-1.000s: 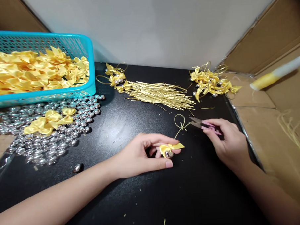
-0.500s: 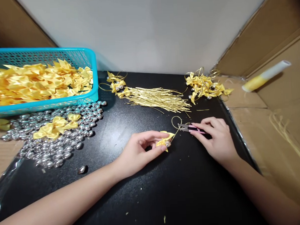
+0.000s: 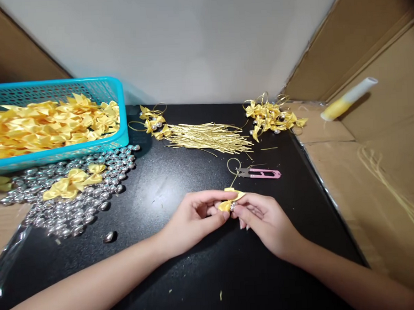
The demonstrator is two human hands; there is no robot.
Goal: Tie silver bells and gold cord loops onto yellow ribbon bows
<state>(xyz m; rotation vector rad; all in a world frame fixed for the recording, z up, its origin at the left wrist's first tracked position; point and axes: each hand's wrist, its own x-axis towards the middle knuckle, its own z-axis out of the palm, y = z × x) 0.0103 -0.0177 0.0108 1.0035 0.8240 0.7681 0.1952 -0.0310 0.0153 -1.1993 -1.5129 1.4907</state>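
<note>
My left hand [image 3: 192,218] and my right hand [image 3: 263,220] meet at the middle of the black table [image 3: 198,274]. Both pinch one small yellow ribbon bow [image 3: 231,199] with a silver bead at its centre. A thin gold cord loop [image 3: 233,165] runs up from the bow. Pink-handled thread snips [image 3: 259,173] lie on the table just beyond my right hand, free of it.
A turquoise basket [image 3: 73,151] full of yellow bows stands at the back left. Several silver beads [image 3: 71,197] with loose bows are spread in front of it. A bundle of gold cords [image 3: 206,137] and a pile of finished bows [image 3: 270,115] lie at the back. Cardboard [image 3: 365,166] borders the right.
My right hand has let go of the pink snips, which now lie on the table, and has come down to the bow. Both hands now pinch the bow.
</note>
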